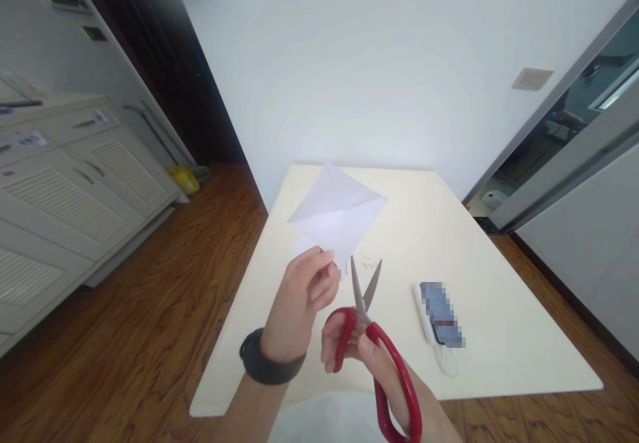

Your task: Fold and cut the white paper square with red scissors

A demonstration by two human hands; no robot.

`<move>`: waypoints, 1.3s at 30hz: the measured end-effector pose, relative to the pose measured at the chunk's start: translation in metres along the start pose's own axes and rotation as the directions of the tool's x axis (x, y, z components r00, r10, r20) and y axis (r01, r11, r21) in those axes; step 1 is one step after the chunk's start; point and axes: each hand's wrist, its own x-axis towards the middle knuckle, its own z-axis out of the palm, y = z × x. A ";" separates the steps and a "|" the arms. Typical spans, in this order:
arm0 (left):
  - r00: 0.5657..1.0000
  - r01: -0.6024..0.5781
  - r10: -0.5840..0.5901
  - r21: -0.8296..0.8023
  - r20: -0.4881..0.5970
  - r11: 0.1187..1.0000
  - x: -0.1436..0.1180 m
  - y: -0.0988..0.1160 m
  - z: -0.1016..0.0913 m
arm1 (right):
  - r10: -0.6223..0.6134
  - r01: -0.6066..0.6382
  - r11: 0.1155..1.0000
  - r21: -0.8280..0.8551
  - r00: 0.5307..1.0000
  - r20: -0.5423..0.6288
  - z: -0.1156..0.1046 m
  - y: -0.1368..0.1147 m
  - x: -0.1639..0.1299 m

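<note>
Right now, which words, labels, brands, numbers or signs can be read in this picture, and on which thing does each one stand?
No text here can be read.
Small paper labels on the white cabinet drawers: too small and blurred to read.
Phone lying on the cream table: its screen is pixelated, nothing legible.
Folded white paper in the left hand: blank.
Red-handled scissors in the right hand: no visible brand.

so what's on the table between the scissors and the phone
Nothing: in the head view, only bare table lies between the scissors and the phone.
</note>
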 end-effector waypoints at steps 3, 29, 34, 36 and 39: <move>1.000 0.014 -0.014 -0.008 -0.015 1.000 0.002 -0.003 -0.002 | 0.067 -0.067 0.998 -0.005 0.997 0.033 -0.002 -0.001 -0.005; 0.946 -0.261 0.323 0.557 -0.013 0.789 -0.019 0.001 0.002 | -0.089 0.086 0.912 -0.401 0.996 0.009 0.007 -0.018 -0.012; 0.952 -0.245 0.306 0.563 -0.014 0.789 -0.018 0.001 0.001 | -0.100 0.075 0.901 -0.427 0.994 -0.037 0.003 -0.022 -0.011; 0.952 -0.247 0.307 0.563 -0.012 0.789 -0.018 0.002 0.001 | -0.110 0.111 0.903 -0.414 0.994 0.027 -0.001 -0.022 -0.008; 0.946 -0.264 0.323 0.579 0.001 0.772 -0.018 0.002 0.002 | -0.144 0.165 0.899 -0.405 0.986 0.081 -0.005 -0.021 -0.004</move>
